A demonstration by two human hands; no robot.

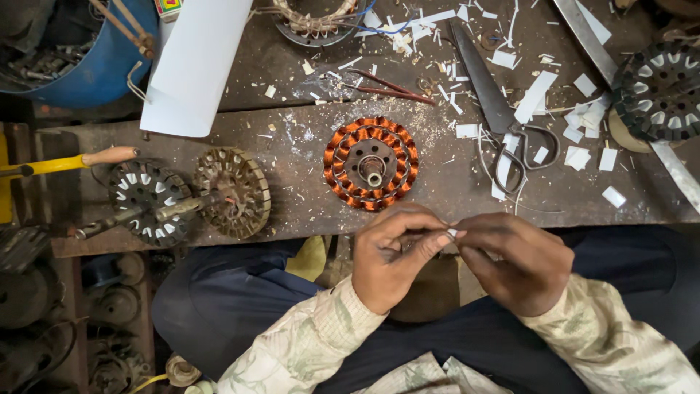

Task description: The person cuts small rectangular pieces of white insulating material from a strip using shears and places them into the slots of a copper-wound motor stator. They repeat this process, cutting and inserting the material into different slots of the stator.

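The left hand point(390, 255) and right hand point(514, 263) meet fingertip to fingertip over the lap, both pinched shut on a small white paper slip point(452, 233) lying crosswise between them. The copper-wound stator point(371, 164) sits on the workbench point(292, 211) just beyond, nearer the left hand.
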